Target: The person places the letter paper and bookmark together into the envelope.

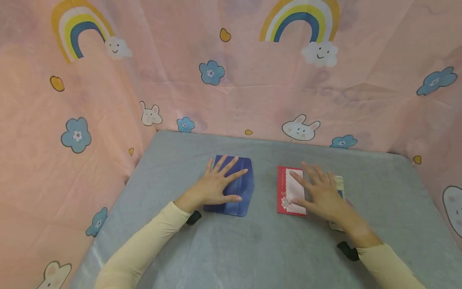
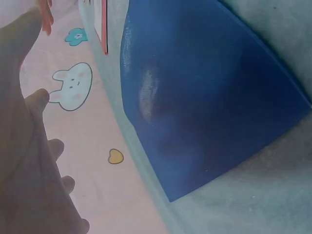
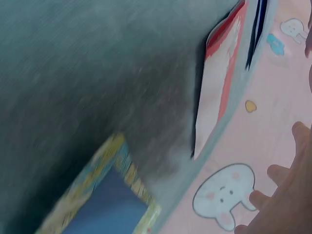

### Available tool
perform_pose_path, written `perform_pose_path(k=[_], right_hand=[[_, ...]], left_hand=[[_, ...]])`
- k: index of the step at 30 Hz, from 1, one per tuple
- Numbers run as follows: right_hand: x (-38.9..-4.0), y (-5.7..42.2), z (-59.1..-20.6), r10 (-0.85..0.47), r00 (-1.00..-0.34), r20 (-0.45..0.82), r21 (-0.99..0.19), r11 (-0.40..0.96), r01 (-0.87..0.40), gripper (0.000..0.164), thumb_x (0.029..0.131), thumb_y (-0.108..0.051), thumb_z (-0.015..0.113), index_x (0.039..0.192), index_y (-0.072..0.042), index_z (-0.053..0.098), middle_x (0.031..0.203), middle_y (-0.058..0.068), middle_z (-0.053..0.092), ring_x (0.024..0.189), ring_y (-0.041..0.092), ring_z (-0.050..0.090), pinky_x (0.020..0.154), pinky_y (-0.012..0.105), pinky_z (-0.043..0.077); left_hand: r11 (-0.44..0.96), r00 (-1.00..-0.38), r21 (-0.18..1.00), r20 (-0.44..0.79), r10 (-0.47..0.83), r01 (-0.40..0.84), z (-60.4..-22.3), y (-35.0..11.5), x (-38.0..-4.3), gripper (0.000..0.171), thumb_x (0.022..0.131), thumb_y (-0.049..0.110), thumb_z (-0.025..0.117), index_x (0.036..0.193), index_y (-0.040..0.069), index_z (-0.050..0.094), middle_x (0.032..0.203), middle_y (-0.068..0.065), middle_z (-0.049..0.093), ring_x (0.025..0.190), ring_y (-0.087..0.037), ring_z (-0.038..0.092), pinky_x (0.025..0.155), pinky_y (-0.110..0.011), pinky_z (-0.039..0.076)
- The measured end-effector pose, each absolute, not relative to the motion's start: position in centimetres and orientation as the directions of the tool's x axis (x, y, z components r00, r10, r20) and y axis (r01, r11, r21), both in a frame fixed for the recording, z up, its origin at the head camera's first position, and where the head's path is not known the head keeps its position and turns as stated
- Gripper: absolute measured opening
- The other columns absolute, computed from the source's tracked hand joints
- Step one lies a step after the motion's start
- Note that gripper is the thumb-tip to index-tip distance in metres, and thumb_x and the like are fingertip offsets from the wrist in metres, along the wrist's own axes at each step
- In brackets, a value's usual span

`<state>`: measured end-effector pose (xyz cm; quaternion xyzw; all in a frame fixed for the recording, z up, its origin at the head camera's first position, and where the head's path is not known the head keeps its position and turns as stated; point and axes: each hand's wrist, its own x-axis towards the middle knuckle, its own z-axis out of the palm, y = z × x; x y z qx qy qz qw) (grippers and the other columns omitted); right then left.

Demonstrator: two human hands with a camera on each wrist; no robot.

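The blue envelope [image 1: 246,188] lies flat near the middle of the bench [image 1: 234,249], nearer the far edge than the near one; its flap side faces the right edge. The red-and-white envelope [image 1: 293,189] lies to its right, well apart from it, and the patterned piece [image 3: 107,204] lies beyond that toward the right edge, partly hidden in the head view. The left hand [image 1: 214,188] is over the blue envelope with fingers spread; the left wrist view shows a gap between palm and surface. The right hand [image 1: 325,196] is over the red-and-white envelope and the patterned piece, fingers likewise spread, pinching nothing. Expect all three pieces to be light and thin. The blue envelope shows a faint sheen and should be smooth, so a flat fingertip may slide; it should flex readily and crease if squeezed across its middle. Take hold at a corner or along one short edge, thumb beneath and fingers above. The red-and-white envelope appears layered at one end; pinch all layers together to avoid parting them. Lift the patterned piece by its border. Contents, if any, cannot be determined.
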<state>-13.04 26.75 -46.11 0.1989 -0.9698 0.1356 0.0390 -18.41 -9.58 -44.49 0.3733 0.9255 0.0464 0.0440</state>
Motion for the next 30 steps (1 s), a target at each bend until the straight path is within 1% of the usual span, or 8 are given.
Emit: perform_pose_path(k=[4, 6, 9, 11, 15, 20, 25, 30], right_hand=[[-13.6, 25.9, -46.6, -0.378, -0.918, 0.121, -0.262, 0.879, -0.397, 0.085, 0.084, -0.056, 0.069, 0.156, -0.032, 0.03, 0.165, 0.016, 0.018, 0.147, 0.05, 0.017, 0.109, 0.078, 0.008], [-13.8, 25.5, -46.7, -0.377, -0.92, 0.109, -0.28, 0.876, -0.392, 0.084, 0.084, -0.055, 0.069, 0.156, -0.031, 0.031, 0.165, 0.015, 0.017, 0.148, 0.049, 0.016, 0.11, 0.077, 0.008], [-14.2, 24.8, -46.9, -0.374, -0.923, 0.087, -0.297, 0.875, -0.383, 0.084, 0.084, -0.056, 0.068, 0.155, -0.03, 0.031, 0.166, 0.016, 0.017, 0.148, 0.048, 0.015, 0.11, 0.077, 0.007], [-14.5, 24.3, -47.1, -0.373, -0.925, 0.074, -0.29, 0.879, -0.378, 0.085, 0.084, -0.057, 0.068, 0.156, -0.03, 0.03, 0.166, 0.015, 0.018, 0.149, 0.047, 0.015, 0.111, 0.076, 0.007], [-14.9, 23.2, -47.3, -0.376, -0.923, 0.081, -0.285, 0.879, -0.383, 0.085, 0.084, -0.056, 0.068, 0.155, -0.029, 0.031, 0.164, 0.017, 0.023, 0.148, 0.046, 0.02, 0.113, 0.074, 0.011], [-15.4, 21.9, -47.4, -0.379, -0.922, 0.079, -0.29, 0.876, -0.385, 0.083, 0.085, -0.057, 0.067, 0.155, -0.028, 0.033, 0.162, 0.018, 0.028, 0.146, 0.045, 0.026, 0.114, 0.071, 0.014], [-15.7, 20.6, -47.7, -0.37, -0.927, 0.062, -0.33, 0.869, -0.369, 0.079, 0.088, -0.059, 0.063, 0.155, -0.03, 0.033, 0.159, 0.017, 0.033, 0.146, 0.043, 0.03, 0.116, 0.069, 0.017], [-16.1, 19.3, -47.9, -0.371, -0.921, 0.116, -0.403, 0.83, -0.385, 0.076, 0.088, -0.052, 0.067, 0.152, -0.021, 0.039, 0.154, 0.02, 0.04, 0.143, 0.044, 0.034, 0.115, 0.067, 0.018]], left_hand=[[0.73, -0.728, 0.121, -0.066, 0.682, 0.673, -44.7, -9.6, -18.4, 0.087, 0.088, 0.073, 0.049, 0.158, 0.038, 0.013, 0.169, -0.007, 0.001, 0.155, -0.043, 0.002, 0.115, -0.073, 0.005], [0.738, -0.737, 0.134, -0.073, 0.672, 0.661, -44.9, -9.6, -18.5, 0.087, 0.088, 0.074, 0.049, 0.159, 0.038, 0.012, 0.169, -0.007, 0.002, 0.155, -0.043, 0.002, 0.115, -0.073, 0.006], [0.751, -0.75, 0.142, -0.067, 0.658, 0.645, -45.3, -9.6, -18.6, 0.088, 0.087, 0.074, 0.05, 0.159, 0.038, 0.013, 0.169, -0.008, 0.003, 0.155, -0.043, 0.003, 0.114, -0.074, 0.01], [0.758, -0.76, 0.142, -0.05, 0.648, 0.637, -45.6, -9.6, -18.8, 0.088, 0.087, 0.074, 0.051, 0.158, 0.038, 0.015, 0.169, -0.008, 0.007, 0.154, -0.044, 0.007, 0.113, -0.074, 0.013], [0.774, -0.782, 0.147, -0.012, 0.624, 0.616, -46.3, -9.4, -19.0, 0.084, 0.087, 0.071, 0.053, 0.157, 0.037, 0.022, 0.167, -0.01, 0.015, 0.152, -0.045, 0.018, 0.111, -0.074, 0.02], [0.801, -0.812, 0.167, 0.0, 0.583, 0.575, -47.0, -9.2, -19.1, 0.081, 0.088, 0.066, 0.058, 0.156, 0.037, 0.026, 0.165, -0.011, 0.021, 0.15, -0.044, 0.024, 0.11, -0.072, 0.025], [0.831, -0.842, 0.151, 0.015, 0.54, 0.535, -47.6, -8.7, -19.3, 0.078, 0.088, 0.06, 0.063, 0.155, 0.037, 0.029, 0.162, -0.013, 0.029, 0.146, -0.043, 0.033, 0.107, -0.068, 0.034], [0.852, -0.864, 0.16, 0.003, 0.504, 0.498, -47.7, -8.2, -19.4, 0.077, 0.088, 0.055, 0.066, 0.154, 0.036, 0.031, 0.159, -0.014, 0.034, 0.144, -0.044, 0.036, 0.106, -0.066, 0.037]])
